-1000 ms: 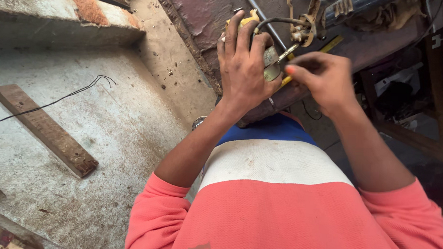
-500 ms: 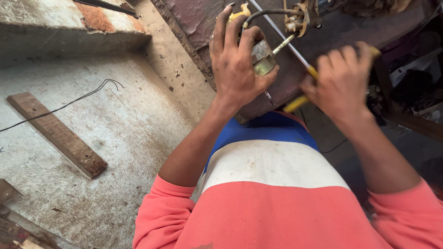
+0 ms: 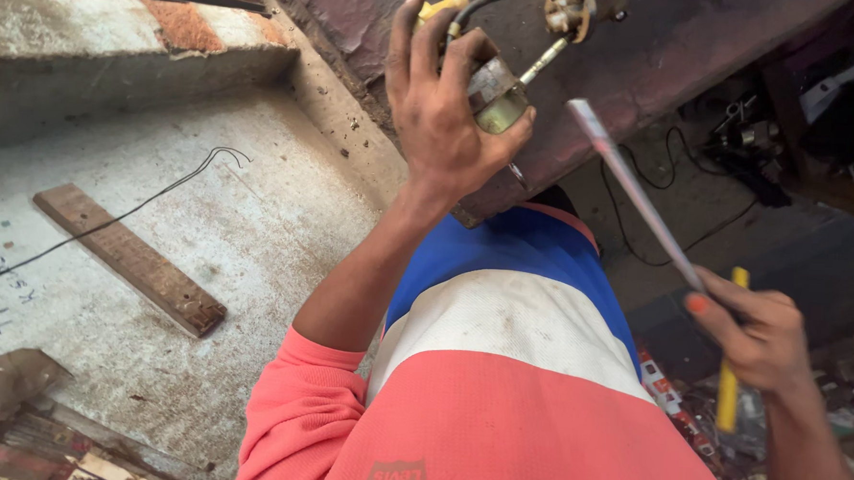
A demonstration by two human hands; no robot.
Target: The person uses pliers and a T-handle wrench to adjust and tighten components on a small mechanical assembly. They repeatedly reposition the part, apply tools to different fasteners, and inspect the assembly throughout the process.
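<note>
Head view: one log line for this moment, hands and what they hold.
left hand: grips small metal cylinder on hose | right hand: holds yellow-handled screwdriver, tip clear of part | view: head

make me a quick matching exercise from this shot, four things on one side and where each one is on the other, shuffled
Things:
1. small metal cylinder
2. screwdriver
3. wooden strip
4. black wire

Places:
a. lying flat on the concrete slab
b. held in the right hand
c. trailing across the wooden strip
d. gripped by the left hand

Pairs: 1-d, 2-b, 3-a, 4-c
</note>
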